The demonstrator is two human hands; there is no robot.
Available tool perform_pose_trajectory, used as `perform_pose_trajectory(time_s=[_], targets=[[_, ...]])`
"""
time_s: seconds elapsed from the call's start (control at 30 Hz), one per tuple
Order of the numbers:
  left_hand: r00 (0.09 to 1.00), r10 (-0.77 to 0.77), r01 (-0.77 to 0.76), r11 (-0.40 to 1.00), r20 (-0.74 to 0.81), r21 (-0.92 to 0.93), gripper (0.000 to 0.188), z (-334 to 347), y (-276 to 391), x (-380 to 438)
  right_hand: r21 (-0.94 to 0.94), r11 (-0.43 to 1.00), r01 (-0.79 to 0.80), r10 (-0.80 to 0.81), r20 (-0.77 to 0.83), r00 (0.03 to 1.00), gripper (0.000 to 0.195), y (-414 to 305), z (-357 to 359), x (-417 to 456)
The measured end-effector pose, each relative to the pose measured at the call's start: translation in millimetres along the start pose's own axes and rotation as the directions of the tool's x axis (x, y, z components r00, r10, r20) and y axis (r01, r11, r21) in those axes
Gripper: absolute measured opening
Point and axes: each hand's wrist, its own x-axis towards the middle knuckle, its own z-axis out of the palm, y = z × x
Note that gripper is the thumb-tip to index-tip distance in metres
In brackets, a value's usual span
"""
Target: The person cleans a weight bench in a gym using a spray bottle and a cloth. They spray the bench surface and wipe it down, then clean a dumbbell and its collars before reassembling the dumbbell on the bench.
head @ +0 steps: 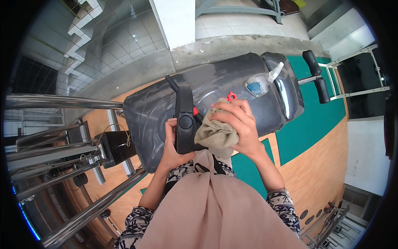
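My left hand (172, 144) grips the near end of a black plastic device (186, 121) with a round knob and a ribbed handle at its far end. In my right hand (241, 124) is a bunched olive-beige cloth (216, 132), close against the device's right side. Both hands are over a grey padded exercise bench (214, 77). A red-and-black part (196, 112) shows between device and cloth. A small red ring-shaped piece (231, 96) is just beyond my right fingers. A clear spray bottle (258, 84) with a blue label and white nozzle lies on the pad, towards its right end.
Chrome bars (65, 102) of a weight machine extend on the left, with a black block (119, 147) beside the bench. Black foam rollers (312, 62) stand off the bench's right end, above green matting (311, 133). A concrete ledge (217, 46) runs behind the bench.
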Motion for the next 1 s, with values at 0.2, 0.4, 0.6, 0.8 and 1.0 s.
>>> perform_pose_trajectory(time_s=[0.2, 0.4, 0.6, 0.8, 1.0], targets=[[0.99, 0.135, -0.138, 0.982, 0.034, 0.132, 0.072, 0, -14, -3, -0.074, 0.997, -0.021, 0.032, 0.147, 0.989, 0.046, -14, 4, 12], [0.985, 0.172, -0.172, 0.965, 0.02, 0.196, 0.075, -2, -16, -6, -0.038, 0.999, -0.039, 0.047, 0.253, 0.966, 0.046, -16, -3, 6], [0.989, 0.147, -0.147, 0.988, -0.007, 0.054, 0.073, 3, -15, 1, 0.104, 0.981, -0.165, 0.14, 0.212, 0.967, 0.045, -14, 11, -8], [0.99, 0.135, -0.128, 0.981, -0.039, 0.143, 0.075, -2, -22, 6, 0.102, 0.981, -0.164, 0.147, 0.156, 0.977, 0.049, -24, 2, 1], [0.976, 0.206, -0.192, 0.965, -0.066, 0.176, 0.075, 3, -16, 2, -0.077, 0.996, -0.036, 0.057, 0.296, 0.953, 0.053, -33, 5, 2]])
